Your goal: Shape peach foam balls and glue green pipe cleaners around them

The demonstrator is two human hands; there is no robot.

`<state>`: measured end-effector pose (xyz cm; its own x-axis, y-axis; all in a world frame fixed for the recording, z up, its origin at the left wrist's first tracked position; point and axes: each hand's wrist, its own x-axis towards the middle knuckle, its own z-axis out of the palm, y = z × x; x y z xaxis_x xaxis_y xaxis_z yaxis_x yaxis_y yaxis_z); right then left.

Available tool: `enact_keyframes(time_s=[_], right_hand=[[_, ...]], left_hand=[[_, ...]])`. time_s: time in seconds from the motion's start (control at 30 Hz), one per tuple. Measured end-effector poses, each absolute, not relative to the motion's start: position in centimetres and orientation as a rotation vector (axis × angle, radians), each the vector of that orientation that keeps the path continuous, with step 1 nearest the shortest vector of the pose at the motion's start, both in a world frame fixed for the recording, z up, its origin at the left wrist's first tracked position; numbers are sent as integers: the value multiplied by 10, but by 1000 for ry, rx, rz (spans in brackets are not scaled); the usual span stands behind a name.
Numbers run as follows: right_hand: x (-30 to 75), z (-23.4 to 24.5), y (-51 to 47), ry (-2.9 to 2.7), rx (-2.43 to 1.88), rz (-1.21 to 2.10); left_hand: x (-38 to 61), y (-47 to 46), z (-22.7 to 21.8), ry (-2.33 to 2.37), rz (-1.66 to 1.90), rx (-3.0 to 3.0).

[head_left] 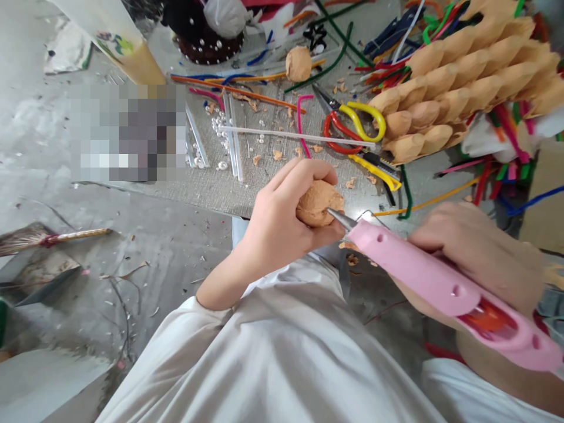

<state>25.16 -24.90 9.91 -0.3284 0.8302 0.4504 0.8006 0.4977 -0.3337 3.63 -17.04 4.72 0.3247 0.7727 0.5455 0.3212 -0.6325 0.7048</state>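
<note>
My left hand (282, 220) is closed around a small orange-tan paper ball (318, 202), held just in front of the table edge. My right hand (480, 252) grips a pink glue gun (440, 285), and its metal nozzle touches the ball's right side. Both hands hover above my lap, which is covered in white cloth.
On the grey table (211, 191) lie glue sticks (233, 141), loose pearls, red and yellow scissors (352, 120), a yellow cutter (379, 170), many coloured pipe cleaners, another paper ball (298, 63) and a cluster of tan paper cones (467, 88). A broom (53, 238) lies on the littered floor at left.
</note>
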Motion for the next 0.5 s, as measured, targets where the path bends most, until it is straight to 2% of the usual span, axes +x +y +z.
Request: enact_keyframes(time_s=[0.17,0.5], right_hand=[[261,97,-248,-2264,-1212,89],[259,104,-253,-2192,-1228,204]], left_hand=[[39,-171,48,949,1259,2109],[40,-172,51,946,1225,2154]])
